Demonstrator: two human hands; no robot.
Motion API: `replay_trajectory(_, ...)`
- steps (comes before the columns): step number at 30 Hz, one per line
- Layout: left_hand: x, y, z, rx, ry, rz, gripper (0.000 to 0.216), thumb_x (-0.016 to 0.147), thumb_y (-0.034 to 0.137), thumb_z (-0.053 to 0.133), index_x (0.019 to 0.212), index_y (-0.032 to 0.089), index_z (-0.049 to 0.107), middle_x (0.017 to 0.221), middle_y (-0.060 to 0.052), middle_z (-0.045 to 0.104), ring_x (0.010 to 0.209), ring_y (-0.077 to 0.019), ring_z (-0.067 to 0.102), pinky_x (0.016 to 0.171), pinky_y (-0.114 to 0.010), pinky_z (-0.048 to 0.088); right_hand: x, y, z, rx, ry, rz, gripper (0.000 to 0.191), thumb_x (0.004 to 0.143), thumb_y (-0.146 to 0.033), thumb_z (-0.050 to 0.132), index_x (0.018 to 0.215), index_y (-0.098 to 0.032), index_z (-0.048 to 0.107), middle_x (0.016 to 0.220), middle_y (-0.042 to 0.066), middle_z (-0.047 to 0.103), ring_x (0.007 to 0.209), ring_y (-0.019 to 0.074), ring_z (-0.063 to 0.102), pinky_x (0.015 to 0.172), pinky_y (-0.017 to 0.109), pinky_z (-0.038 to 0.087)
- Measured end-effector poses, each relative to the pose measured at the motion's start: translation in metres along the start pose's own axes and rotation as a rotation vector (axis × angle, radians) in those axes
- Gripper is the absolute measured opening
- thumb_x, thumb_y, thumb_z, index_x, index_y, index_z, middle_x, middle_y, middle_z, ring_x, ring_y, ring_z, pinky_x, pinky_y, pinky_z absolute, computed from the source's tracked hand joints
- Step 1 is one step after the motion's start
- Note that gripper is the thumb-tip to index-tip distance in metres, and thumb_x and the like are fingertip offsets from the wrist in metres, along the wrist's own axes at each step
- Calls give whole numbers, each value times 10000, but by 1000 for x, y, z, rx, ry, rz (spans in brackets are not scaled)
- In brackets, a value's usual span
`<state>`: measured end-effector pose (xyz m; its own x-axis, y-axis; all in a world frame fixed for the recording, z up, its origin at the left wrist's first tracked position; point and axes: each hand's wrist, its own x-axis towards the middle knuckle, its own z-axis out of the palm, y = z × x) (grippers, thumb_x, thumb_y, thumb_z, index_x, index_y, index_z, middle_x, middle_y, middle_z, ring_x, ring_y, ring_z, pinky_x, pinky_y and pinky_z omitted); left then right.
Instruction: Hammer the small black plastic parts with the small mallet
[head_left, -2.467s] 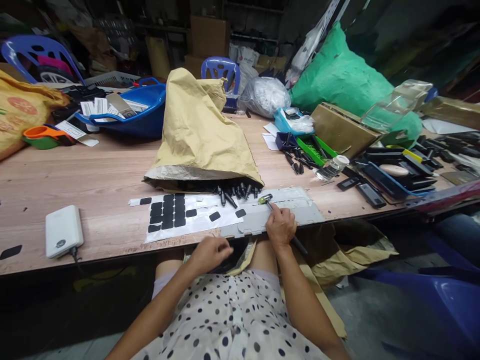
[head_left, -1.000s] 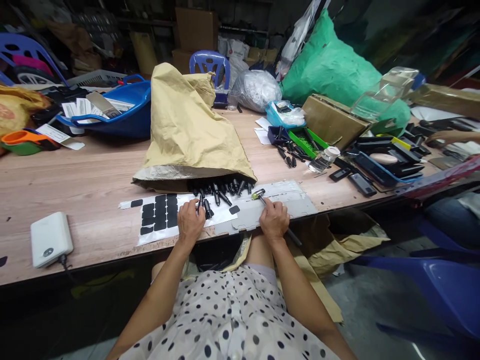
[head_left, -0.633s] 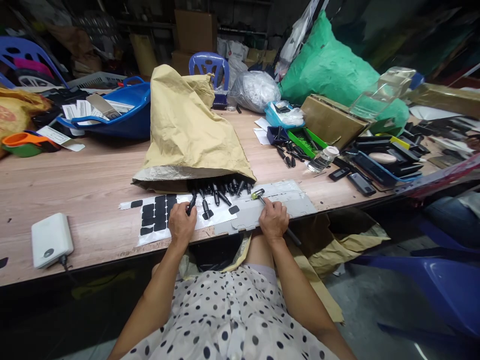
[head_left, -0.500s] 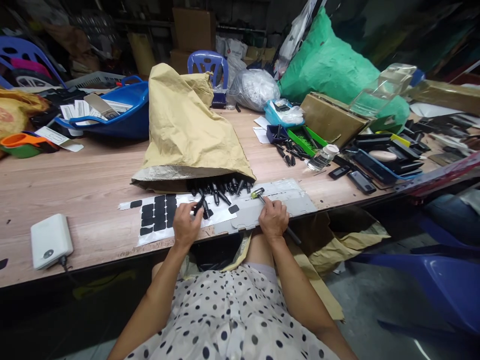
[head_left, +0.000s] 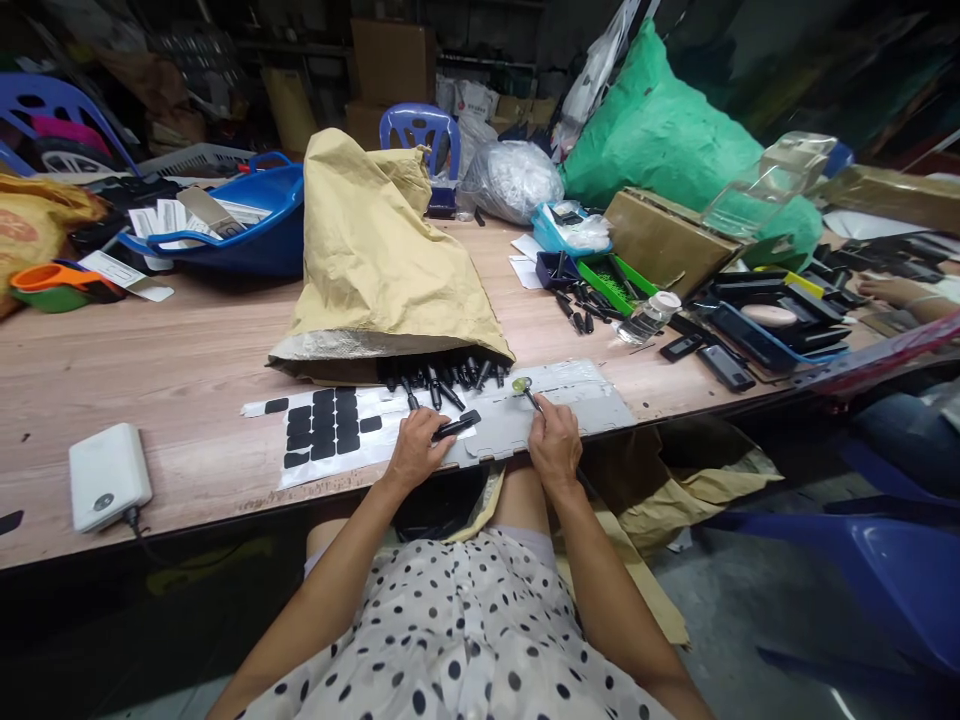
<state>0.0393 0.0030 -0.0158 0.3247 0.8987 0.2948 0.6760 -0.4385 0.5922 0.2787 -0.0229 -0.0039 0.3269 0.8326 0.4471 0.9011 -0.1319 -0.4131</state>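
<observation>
My left hand [head_left: 414, 452] grips a slim black pen-like part [head_left: 457, 426], holding it flat over the grey board [head_left: 592, 405] at the table's near edge. My right hand [head_left: 553, 444] is closed on a small hammer [head_left: 523, 385] with a yellow-green head that rests on the same board. Just behind my hands, several more black parts [head_left: 442, 378] spill from the mouth of a tan paper sack [head_left: 382, 270]. To the left lies a white sheet with black stickers [head_left: 324, 430].
A white power bank [head_left: 107, 476] sits at the near left. A blue basin [head_left: 247, 225], a green bag [head_left: 667, 130], a green tray [head_left: 619, 285] and black trays [head_left: 765, 320] crowd the back and right. Another person's hand [head_left: 892, 292] rests at far right.
My left hand came up from my lap, picked one black part from the pile and carried it right onto the grey board. My right hand has stayed on the hammer.
</observation>
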Motion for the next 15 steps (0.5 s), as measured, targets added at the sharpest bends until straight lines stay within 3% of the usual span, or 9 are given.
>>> replay_trajectory(3,0,-1,0,-7,47,-6,126,830,241,685,945,227,735,1030,-76,651,970,-252,593,894,-415,491,-13,-11,-12,215,-19,-37,389,976,-222,396,1248,-202,673,1047,115,673,971,240,622,859,363,507)
replay_trajectory(8,2,-2,-2,13,68,-42,96,796,261,747,886,230,759,985,-68,643,954,-255,568,897,-425,481,-40,-41,-25,495,-173,-81,371,989,-265,427,1264,-189,663,1114,115,707,1031,215,669,884,333,550)
replay_trajectory(15,3,2,1,18,56,-104,120,785,274,772,902,255,764,957,-55,645,927,-241,555,861,-400,477,-54,-62,-24,476,-256,-195,413,985,-190,422,1314,-239,666,999,80,695,896,184,681,794,279,569)
